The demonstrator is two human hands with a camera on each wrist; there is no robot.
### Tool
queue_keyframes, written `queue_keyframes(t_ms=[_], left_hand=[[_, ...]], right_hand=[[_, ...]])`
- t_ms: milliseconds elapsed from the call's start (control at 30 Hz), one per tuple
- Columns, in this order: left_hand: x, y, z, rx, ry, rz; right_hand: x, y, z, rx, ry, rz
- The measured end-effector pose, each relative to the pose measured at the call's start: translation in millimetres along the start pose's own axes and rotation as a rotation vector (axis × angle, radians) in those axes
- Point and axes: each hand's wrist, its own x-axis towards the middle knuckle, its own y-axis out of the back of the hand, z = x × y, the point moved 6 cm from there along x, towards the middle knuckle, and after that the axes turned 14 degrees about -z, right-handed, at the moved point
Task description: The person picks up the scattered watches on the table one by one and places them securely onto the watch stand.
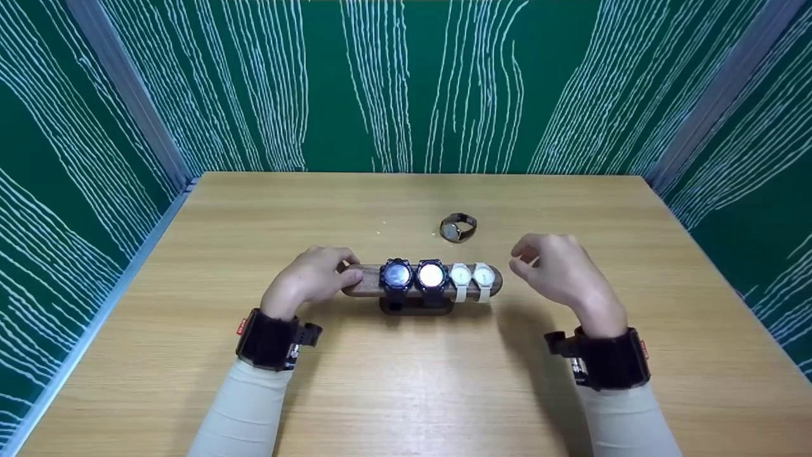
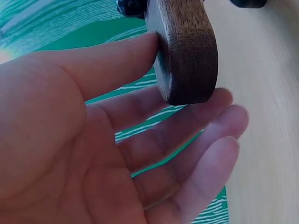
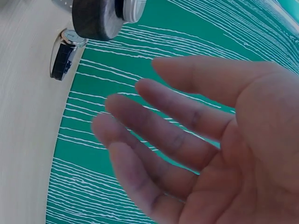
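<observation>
A dark wooden watch stand (image 1: 372, 281) carries two dark round watches (image 1: 398, 275) and two white-strapped watches (image 1: 484, 275) in a row along its bar. My left hand (image 1: 314, 278) pinches the left end of the bar, its thumb on the near face and fingers at the far side. In the left wrist view the rounded wooden end (image 2: 190, 56) sits between thumb and fingers. My right hand (image 1: 561, 270) hovers just off the stand's right end, fingers loosely bent around nothing. The right wrist view shows its palm and separated fingers (image 3: 161, 137) apart from the bar.
Behind the stand a dark-strapped watch (image 1: 451, 231) lies closed in a loop on the wooden table (image 1: 285, 203). The stand's dark base (image 1: 438, 311) is below the bar. Green walls (image 1: 419, 82) with white wavy lines border the table at the back and sides.
</observation>
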Motion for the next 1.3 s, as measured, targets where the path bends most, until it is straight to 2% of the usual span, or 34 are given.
queue_keyframes(t_ms=[367, 667, 767, 1033, 1300], left_hand=[[1.7, 8.7, 9.4, 0.013, -0.114, 0.112], [0.7, 12.7, 15.3, 0.043, -0.159, 0.205], [2.5, 12.9, 17.0, 0.045, -0.175, 0.222], [3.1, 13.7, 21.5, 0.057, -0.23, 0.243], [2.9, 16.0, 24.8, 0.101, -0.251, 0.298]], right_hand=[[9.9, -4, 0, 0.022, 0.011, 0.029], [14.8, -6, -4, 0.003, 0.109, 0.104], [17.3, -4, -4, -0.003, 0.132, 0.107], [40.8, -4, 7, -0.035, 0.146, 0.003], [79.0, -16, 25, -0.052, 0.163, -0.171]])
